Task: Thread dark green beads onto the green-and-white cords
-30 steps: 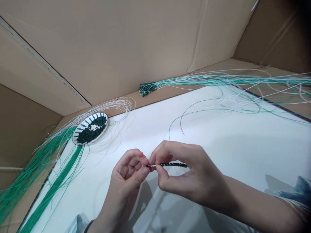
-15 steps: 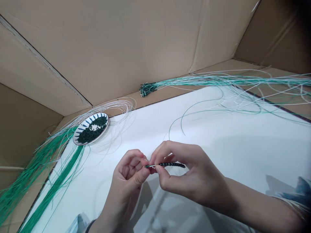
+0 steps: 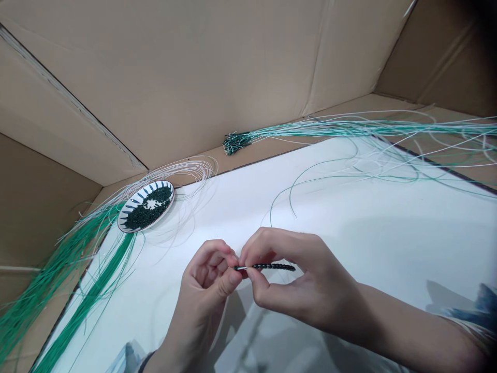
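A short dark beaded strand [image 3: 276, 267] stretches between my two hands above the white tabletop. My right hand [image 3: 298, 274] pinches it between thumb and forefinger, and its dark tail runs back under the palm. At the strand's left tip, my left hand [image 3: 213, 277] is closed in a pinch of thumb and fingertips. A short pale length of strand shows between the two pinches. The fingertips of both hands nearly touch, and they hide part of the strand.
A patterned oval dish [image 3: 126, 210] of small dark beads stands at the left. Green strands [image 3: 91, 295] and white strands [image 3: 194, 168] lie around it. Along the back runs a bundle of green-white strands with dark ends [image 3: 237, 142]. Cardboard walls [image 3: 217, 67] enclose the white tabletop [image 3: 388, 228].
My right thumb and the dark strand have shifted very slightly, and less of the pale length shows between the hands. Both pinches stay in nearly the same place.
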Available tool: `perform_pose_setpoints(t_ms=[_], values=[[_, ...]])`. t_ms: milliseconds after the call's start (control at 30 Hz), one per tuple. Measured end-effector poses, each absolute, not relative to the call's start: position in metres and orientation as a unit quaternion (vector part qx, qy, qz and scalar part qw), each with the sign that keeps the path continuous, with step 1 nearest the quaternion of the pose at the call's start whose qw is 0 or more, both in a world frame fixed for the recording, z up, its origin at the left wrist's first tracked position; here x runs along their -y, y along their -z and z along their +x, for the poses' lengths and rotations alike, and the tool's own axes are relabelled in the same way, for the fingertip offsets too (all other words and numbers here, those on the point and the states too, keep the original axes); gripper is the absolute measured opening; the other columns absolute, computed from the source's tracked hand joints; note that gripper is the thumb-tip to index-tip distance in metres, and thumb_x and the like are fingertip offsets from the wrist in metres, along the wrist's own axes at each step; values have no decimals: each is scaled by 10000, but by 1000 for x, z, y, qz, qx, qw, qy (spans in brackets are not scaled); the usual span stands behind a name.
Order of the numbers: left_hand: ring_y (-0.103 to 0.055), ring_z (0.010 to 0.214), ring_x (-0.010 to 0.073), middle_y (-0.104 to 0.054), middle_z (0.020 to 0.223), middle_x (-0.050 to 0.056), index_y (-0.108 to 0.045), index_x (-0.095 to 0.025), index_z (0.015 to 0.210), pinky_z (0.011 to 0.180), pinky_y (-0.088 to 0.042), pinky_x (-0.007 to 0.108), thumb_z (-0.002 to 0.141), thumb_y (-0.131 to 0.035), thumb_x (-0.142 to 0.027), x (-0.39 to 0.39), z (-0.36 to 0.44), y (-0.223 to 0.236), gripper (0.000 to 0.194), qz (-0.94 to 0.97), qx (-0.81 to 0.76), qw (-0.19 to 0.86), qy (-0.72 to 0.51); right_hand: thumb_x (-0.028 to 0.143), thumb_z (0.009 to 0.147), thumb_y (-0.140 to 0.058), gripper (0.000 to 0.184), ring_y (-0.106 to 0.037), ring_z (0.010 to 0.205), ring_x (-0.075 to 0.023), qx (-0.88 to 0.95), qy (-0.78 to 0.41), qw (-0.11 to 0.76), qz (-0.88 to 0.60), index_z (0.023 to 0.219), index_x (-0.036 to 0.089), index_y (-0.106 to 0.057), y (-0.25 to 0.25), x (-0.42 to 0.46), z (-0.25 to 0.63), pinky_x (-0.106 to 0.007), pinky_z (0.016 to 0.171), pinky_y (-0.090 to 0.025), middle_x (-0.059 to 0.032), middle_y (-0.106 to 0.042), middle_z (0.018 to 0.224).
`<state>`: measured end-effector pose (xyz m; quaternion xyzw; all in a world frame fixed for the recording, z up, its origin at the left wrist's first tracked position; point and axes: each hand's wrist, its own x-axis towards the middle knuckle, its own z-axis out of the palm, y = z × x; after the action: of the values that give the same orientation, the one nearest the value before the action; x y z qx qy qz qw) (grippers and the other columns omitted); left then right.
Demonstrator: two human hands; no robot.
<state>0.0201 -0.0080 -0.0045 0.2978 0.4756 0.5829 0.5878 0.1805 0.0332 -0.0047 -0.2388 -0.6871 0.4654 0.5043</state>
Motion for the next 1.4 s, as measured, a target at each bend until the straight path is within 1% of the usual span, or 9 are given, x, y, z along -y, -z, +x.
perform_pose_setpoints(t_ms=[133, 333, 567, 700, 833, 1067, 1200, 1300, 1400], values=[[-627, 686, 97, -632, 698, -42, -745, -200, 793, 685, -535, 170, 616, -965, -234, 9, 21, 4, 284, 314, -492, 561, -588, 16, 774, -590, 170, -602, 696, -112, 696, -462, 496, -237, 759, 184, -599, 5, -34, 182, -195, 680, -551, 1, -662, 772], [-693, 709, 91, -722, 723, -40, -769, -246, 811, 696, -560, 129, 708, -915, -204, 10, 17, 7, 183, 422, -493, 484, -586, 23, 765, -580, 172, -593, 693, -126, 712, -439, 490, -244, 756, 193, -553, 10, -32, 183, -230, 646, -495, 7, -643, 764], [-703, 727, 86, -748, 753, -50, -787, -271, 839, 715, -556, 100, 718, -907, -235, 15, 23, 8, 174, 466, -504, 397, -609, 40, 763, -584, 141, -575, 658, -97, 703, -450, 481, -269, 753, 181, -577, 8, -33, 184, -187, 640, -494, 23, -648, 745], [-706, 753, 80, -749, 788, -57, -778, -284, 888, 737, -548, 92, 776, -825, -128, 16, 22, 9, 198, 499, -514, 364, -596, 41, 770, -584, 124, -563, 652, -88, 708, -440, 481, -271, 777, 160, -619, 7, -33, 184, -171, 652, -495, 19, -644, 742], [-701, 765, 78, -752, 800, -68, -775, -285, 892, 757, -543, 99, 767, -760, -36, 17, 22, 10, 279, 520, -517, 344, -586, 42, 793, -577, 115, -573, 684, -115, 730, -430, 470, -247, 765, 145, -620, 9, -34, 184, -218, 661, -498, -7, -631, 749], [-731, 769, 79, -780, 819, -74, -789, -306, 895, 745, -555, 93, 790, -765, -61, 12, 15, 7, 267, 513, -518, 374, -574, 57, 849, -597, 113, -627, 726, -120, 720, -436, 485, -238, 860, 94, -704, 11, -38, 184, -188, 706, -555, -55, -696, 813], [-747, 787, 76, -784, 820, -76, -772, -300, 873, 737, -552, 88, 827, -774, -100, 7, 6, 6, 205, 513, -528, 395, -550, 129, 887, -633, 115, -666, 780, -131, 719, -457, 458, -256, 939, 108, -734, 12, -41, 183, -189, 709, -569, -69, -751, 886], [-729, 779, 71, -758, 799, -74, -751, -276, 853, 719, -536, 86, 828, -792, -153, 5, 3, 7, 131, 498, -541, 407, -542, 172, 887, -649, 129, -674, 774, -131, 718, -461, 437, -285, 971, 141, -742, 16, -43, 183, -200, 681, -559, -50, -769, 899], [-703, 786, 82, -738, 786, -60, -734, -253, 856, 721, -524, 107, 833, -797, -210, 4, 5, 8, 80, 482, -553, 437, -521, 159, 861, -621, 102, -651, 707, -126, 718, -464, 426, -296, 873, 177, -721, 20, -44, 181, -219, 669, -548, -9, -739, 800]])
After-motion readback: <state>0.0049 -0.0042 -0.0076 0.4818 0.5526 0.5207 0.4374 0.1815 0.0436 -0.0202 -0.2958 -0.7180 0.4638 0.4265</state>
